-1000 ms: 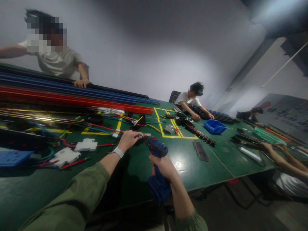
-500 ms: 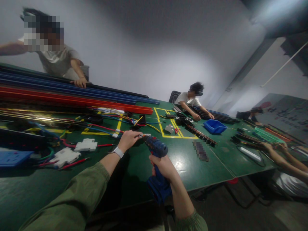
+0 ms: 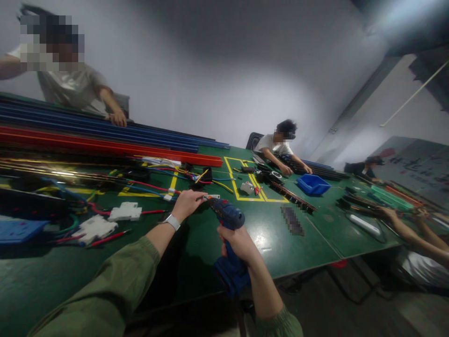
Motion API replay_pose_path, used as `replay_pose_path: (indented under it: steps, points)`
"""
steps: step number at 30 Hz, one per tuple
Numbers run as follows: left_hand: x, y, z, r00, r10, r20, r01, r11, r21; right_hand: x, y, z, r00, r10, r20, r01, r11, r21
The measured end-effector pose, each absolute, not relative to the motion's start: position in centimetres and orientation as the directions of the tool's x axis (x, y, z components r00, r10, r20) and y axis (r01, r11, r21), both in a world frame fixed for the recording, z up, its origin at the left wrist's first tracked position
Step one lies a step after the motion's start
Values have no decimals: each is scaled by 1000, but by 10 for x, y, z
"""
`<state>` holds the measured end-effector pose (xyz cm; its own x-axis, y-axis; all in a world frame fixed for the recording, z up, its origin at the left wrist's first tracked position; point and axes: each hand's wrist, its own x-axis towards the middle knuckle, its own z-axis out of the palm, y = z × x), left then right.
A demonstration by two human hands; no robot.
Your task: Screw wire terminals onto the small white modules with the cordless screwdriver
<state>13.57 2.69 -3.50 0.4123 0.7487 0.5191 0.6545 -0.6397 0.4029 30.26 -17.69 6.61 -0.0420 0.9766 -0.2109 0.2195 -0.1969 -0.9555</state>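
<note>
In the head view, my right hand (image 3: 240, 243) is wrapped round the handle of a blue cordless drill (image 3: 228, 213), its nose pointing left and away from me. My left hand (image 3: 189, 203), with a watch (image 3: 172, 222) on the wrist, has its fingers pinched together right at the drill's tip. What they pinch is too small to make out. A small white piece (image 3: 214, 196) shows just behind the tip. Left of my left hand lie white circuit breakers (image 3: 125, 211) with red wires (image 3: 109, 238), and a blue socket block (image 3: 23, 231).
Red trunking (image 3: 168, 154) and blue rails (image 3: 105, 128) run along the far left of the green table (image 3: 252, 252). A blue bin (image 3: 313, 184) stands to the right. One co-worker (image 3: 70, 84) is at the far left, another (image 3: 278, 145) across the table, and a person's arms (image 3: 414, 229) reach in from the right.
The co-worker at the far left has shifted left, and the blue rails there have slid slightly left. My hands and the drill have stayed almost still.
</note>
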Motion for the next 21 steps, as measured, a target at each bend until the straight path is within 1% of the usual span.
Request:
replay_pose_path:
  steps: [12, 21]
  points:
    - [135, 28, -34, 432, 746, 507, 655, -646, 393, 302, -178, 65, -47, 980, -191, 237, -175, -956]
    - [136, 24, -30, 421, 752, 507, 663, -637, 394, 300, -179, 70, -27, 975, -221, 273, -206, -940]
